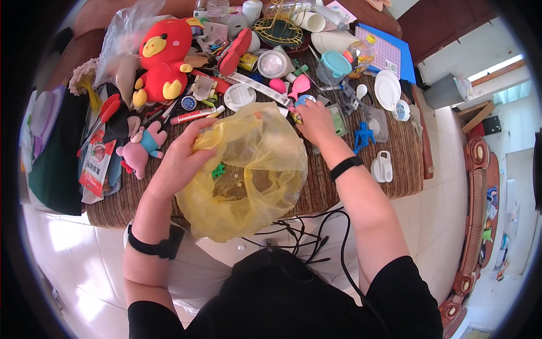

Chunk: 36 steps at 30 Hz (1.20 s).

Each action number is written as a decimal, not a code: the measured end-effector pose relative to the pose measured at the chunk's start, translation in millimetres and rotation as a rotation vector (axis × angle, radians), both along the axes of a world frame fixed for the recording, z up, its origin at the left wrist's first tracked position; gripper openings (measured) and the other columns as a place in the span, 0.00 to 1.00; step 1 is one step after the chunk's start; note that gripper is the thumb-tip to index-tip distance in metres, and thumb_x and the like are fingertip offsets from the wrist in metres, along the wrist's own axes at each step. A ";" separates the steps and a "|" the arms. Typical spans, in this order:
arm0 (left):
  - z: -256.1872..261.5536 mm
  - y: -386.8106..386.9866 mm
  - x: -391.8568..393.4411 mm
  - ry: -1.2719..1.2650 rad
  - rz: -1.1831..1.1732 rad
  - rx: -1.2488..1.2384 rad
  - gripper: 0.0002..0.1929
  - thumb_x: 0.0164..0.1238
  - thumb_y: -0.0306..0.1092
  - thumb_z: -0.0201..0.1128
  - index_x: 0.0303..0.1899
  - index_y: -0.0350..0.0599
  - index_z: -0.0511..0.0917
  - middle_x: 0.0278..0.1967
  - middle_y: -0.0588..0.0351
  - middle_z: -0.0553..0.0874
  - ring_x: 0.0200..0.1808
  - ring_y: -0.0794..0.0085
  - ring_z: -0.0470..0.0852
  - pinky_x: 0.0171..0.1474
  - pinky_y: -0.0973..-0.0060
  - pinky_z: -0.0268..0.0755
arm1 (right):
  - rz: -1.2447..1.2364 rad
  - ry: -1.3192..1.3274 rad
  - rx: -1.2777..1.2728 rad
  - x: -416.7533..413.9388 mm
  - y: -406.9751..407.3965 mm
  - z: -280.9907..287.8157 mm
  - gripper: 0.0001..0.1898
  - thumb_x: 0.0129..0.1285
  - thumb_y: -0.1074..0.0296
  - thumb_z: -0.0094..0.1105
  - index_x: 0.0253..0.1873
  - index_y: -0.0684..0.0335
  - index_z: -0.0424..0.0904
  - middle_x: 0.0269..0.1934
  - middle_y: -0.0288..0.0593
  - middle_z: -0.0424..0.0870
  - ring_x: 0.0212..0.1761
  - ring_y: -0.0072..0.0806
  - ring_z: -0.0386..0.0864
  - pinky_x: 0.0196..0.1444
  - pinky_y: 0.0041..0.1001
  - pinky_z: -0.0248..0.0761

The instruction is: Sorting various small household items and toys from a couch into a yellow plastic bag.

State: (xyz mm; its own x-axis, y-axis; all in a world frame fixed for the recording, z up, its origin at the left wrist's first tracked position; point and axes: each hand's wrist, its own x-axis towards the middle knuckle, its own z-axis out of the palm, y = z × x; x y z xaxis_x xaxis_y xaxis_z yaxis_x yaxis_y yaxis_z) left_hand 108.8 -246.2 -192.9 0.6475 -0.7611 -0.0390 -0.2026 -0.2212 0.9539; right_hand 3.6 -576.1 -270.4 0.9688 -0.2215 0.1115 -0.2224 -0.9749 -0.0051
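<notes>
My left hand (184,159) grips the gathered rim of a translucent yellow plastic bag (271,195), which hangs over the near edge of the cloth-covered surface. Through or beside the bag a small green plastic piece (218,170) shows. My right hand (314,123) reaches past the bag into the clutter, fingers at a small yellow and pink item (296,117) and a blue round item (305,100); whether it grips either cannot be told. Close by lie a pink plastic fish-shaped toy (300,86), a long white strip (262,89) and a green translucent case (337,120).
A red plush toy (165,61) and a pink plush toy (142,148) are on the left. Behind are a gold wire basket (278,31) and a teal-lidded container (335,64). White plates (387,90) and a blue robot figure (363,137) lie right. Black cables (296,237) hang near my lap.
</notes>
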 end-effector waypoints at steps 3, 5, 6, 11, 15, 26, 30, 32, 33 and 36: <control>3.2 1.8 -0.2 0.004 0.002 0.005 0.26 0.64 0.25 0.61 0.64 0.41 0.69 0.48 0.55 0.81 0.48 0.76 0.79 0.53 0.77 0.72 | -0.038 -0.103 0.055 -14.1 -4.6 12.8 0.18 0.49 0.64 0.74 0.46 0.58 0.82 0.46 0.43 0.80 0.51 0.42 0.78 0.50 0.39 0.75; 3.1 4.6 -0.1 -0.021 0.009 -0.004 0.26 0.64 0.26 0.61 0.64 0.41 0.69 0.48 0.54 0.81 0.48 0.75 0.79 0.53 0.77 0.72 | -0.094 -0.138 0.110 -21.2 -9.5 19.8 0.18 0.51 0.64 0.73 0.47 0.58 0.83 0.44 0.44 0.81 0.48 0.41 0.80 0.50 0.37 0.75; 2.5 3.3 -0.3 -0.045 0.004 -0.016 0.26 0.64 0.26 0.61 0.64 0.41 0.69 0.48 0.54 0.81 0.48 0.75 0.79 0.53 0.77 0.72 | -0.210 -0.209 0.400 -25.2 -14.0 23.8 0.18 0.53 0.62 0.73 0.48 0.60 0.83 0.42 0.44 0.83 0.45 0.38 0.81 0.48 0.33 0.75; 0.8 0.8 -2.8 -0.007 0.015 -0.024 0.25 0.65 0.26 0.61 0.64 0.41 0.69 0.49 0.53 0.82 0.49 0.75 0.79 0.53 0.77 0.72 | -0.164 -0.413 1.183 -39.6 16.6 68.2 0.19 0.65 0.63 0.68 0.55 0.69 0.78 0.43 0.39 0.84 0.42 0.19 0.80 0.45 0.22 0.75; -0.8 1.1 -0.6 -0.018 0.017 -0.013 0.26 0.64 0.24 0.58 0.65 0.42 0.69 0.56 0.56 0.78 0.57 0.75 0.75 0.61 0.77 0.68 | 0.090 -0.199 1.241 -38.9 87.6 96.6 0.21 0.66 0.63 0.67 0.59 0.67 0.76 0.41 0.39 0.83 0.40 0.20 0.80 0.45 0.24 0.76; -9.3 4.6 5.2 0.003 0.073 -0.084 0.24 0.65 0.23 0.57 0.64 0.42 0.71 0.54 0.58 0.79 0.55 0.78 0.76 0.58 0.78 0.70 | 0.631 0.028 0.160 -27.2 144.2 48.6 0.22 0.62 0.51 0.64 0.57 0.55 0.80 0.45 0.47 0.85 0.50 0.40 0.82 0.63 0.42 0.66; -3.9 9.8 1.5 0.028 0.009 0.005 0.24 0.64 0.23 0.59 0.63 0.43 0.71 0.48 0.60 0.81 0.47 0.80 0.78 0.51 0.79 0.72 | 0.332 0.511 0.024 -34.4 112.6 61.5 0.20 0.57 0.53 0.68 0.51 0.55 0.82 0.37 0.43 0.87 0.46 0.40 0.84 0.58 0.49 0.66; -4.5 11.3 -2.5 -0.026 -0.026 0.014 0.22 0.65 0.26 0.60 0.62 0.44 0.72 0.39 0.60 0.82 0.40 0.78 0.80 0.46 0.77 0.74 | 0.228 0.431 -0.026 -47.2 94.0 69.8 0.20 0.52 0.57 0.72 0.50 0.53 0.83 0.36 0.40 0.87 0.46 0.39 0.84 0.58 0.53 0.64; -2.8 8.4 -6.0 -0.024 -0.016 0.018 0.22 0.65 0.26 0.60 0.62 0.44 0.72 0.39 0.60 0.82 0.40 0.78 0.80 0.46 0.77 0.74 | 0.200 0.421 -0.050 -55.1 80.9 69.2 0.21 0.50 0.58 0.74 0.50 0.55 0.82 0.39 0.41 0.87 0.50 0.40 0.82 0.59 0.53 0.63; -5.3 -0.4 -10.8 -0.075 -0.072 0.035 0.20 0.66 0.30 0.61 0.60 0.44 0.72 0.36 0.53 0.84 0.39 0.72 0.82 0.45 0.72 0.75 | 0.157 0.413 -0.084 -69.9 52.7 61.4 0.24 0.46 0.61 0.76 0.51 0.57 0.81 0.43 0.43 0.85 0.55 0.40 0.80 0.62 0.53 0.60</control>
State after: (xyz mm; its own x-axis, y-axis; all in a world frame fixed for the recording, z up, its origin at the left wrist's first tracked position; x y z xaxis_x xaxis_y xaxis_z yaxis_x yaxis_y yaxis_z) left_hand 98.0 -246.6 -198.2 0.5931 -0.8049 -0.0203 -0.2894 -0.2366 0.9275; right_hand -66.3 -523.5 -209.0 0.9571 -0.0753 -0.2798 -0.0388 -0.9903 0.1336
